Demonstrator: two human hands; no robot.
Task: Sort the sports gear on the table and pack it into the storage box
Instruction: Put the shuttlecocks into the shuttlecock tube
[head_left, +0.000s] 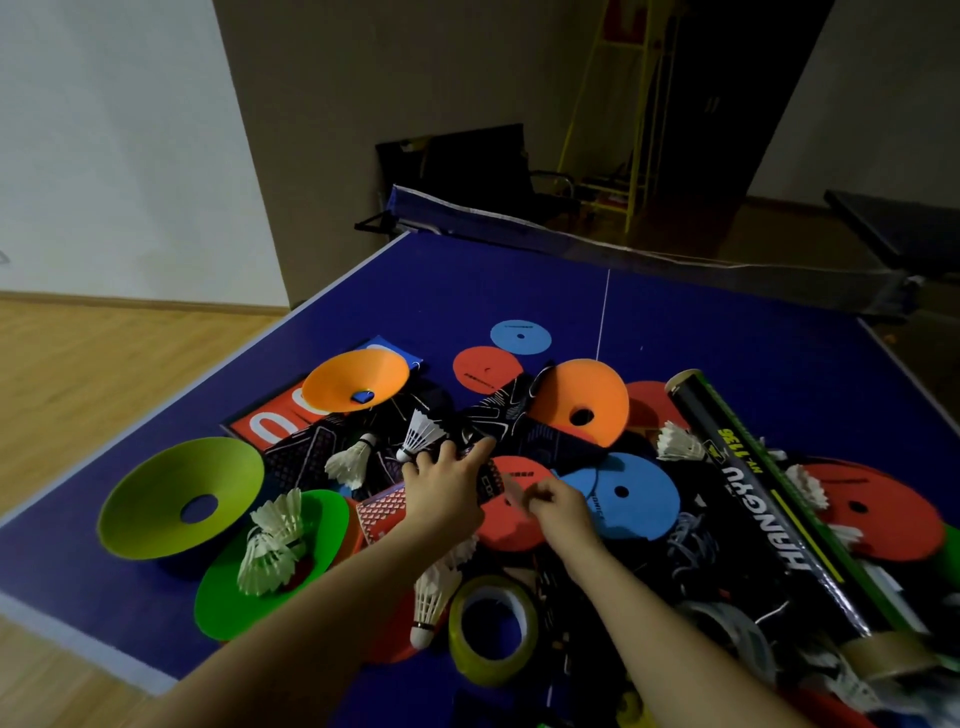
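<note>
A heap of sports gear covers the blue table tennis table (727, 322). My left hand (447, 486) lies on the pile with fingers stretched out, its tips touching black patterned fabric (498, 415) next to a white shuttlecock (421, 434). My right hand (558, 501) is blurred, fingers curled, above a red flat disc (511, 525); whether it holds anything cannot be told. Orange cones (582, 397), a lime green cone (179, 496), a blue disc (628, 496) and a black shuttlecock tube (763, 504) lie around. No storage box is in view.
A roll of yellow tape (491, 629) sits near the front edge. A red score flip board (275, 421) lies under an orange cone (356, 379). Loose shuttlecocks (270, 545) rest on a green disc. The net (623, 244) spans the table's far side.
</note>
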